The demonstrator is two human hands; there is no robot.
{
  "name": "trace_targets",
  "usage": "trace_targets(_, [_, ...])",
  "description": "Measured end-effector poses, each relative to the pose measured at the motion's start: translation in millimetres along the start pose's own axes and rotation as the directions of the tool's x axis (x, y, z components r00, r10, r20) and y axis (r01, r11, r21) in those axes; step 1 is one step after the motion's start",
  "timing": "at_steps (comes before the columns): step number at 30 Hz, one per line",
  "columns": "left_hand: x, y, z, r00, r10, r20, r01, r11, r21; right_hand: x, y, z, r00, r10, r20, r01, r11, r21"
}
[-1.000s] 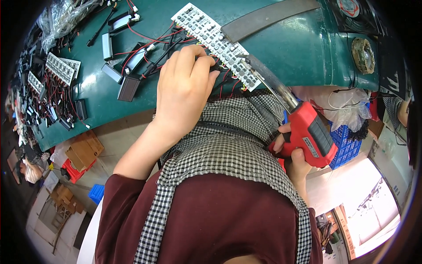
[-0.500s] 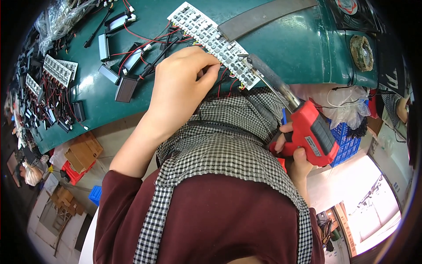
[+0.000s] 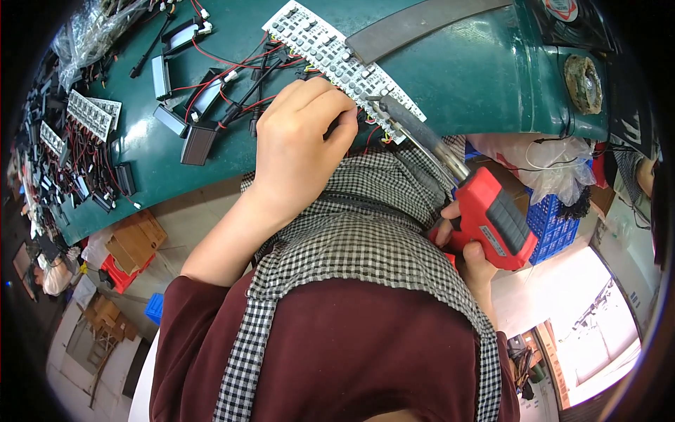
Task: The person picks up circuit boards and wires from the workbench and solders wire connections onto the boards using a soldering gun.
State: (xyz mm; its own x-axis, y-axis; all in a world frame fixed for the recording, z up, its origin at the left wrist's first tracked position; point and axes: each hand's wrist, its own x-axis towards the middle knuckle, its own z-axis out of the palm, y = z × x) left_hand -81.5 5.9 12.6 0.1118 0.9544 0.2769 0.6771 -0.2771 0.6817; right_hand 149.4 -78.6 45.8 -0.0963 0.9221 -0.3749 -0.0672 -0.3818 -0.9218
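Note:
My right hand (image 3: pixel 477 270) is wrapped round the grip of a red and black soldering gun (image 3: pixel 485 211). Its long metal nose slants up and left, and the tip lies over the lower right part of a white circuit board panel (image 3: pixel 313 43). Rows of small dark components cover that panel. At the panel's near edge is my left hand (image 3: pixel 299 141), thumb and fingers pinched together. Whatever is between those fingertips is hidden. Thin red, black and yellow wires (image 3: pixel 309 69) come out along the same edge.
A flat dark grey bar (image 3: pixel 422 29) rests against the panel's far side. Left on the green table (image 3: pixel 492 77) lie small black cased modules (image 3: pixel 200 143) with wires, smaller boards (image 3: pixel 88 116) and a heap of cables. A round tip cleaner (image 3: pixel 583 84) sits at right, above a blue crate (image 3: pixel 552 225).
The soldering gun has shifted slightly left, its tip now further left along the panel. My left hand has moved a little to the right, still pinched.

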Motion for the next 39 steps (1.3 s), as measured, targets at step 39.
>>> trace_targets(39, [10.9, 12.4, -5.0, 0.981, -0.152, 0.123, 0.144, 0.987, 0.07, -8.4, 7.6, -14.1, 0.998, 0.023, 0.053, -0.03, 0.99, 0.141])
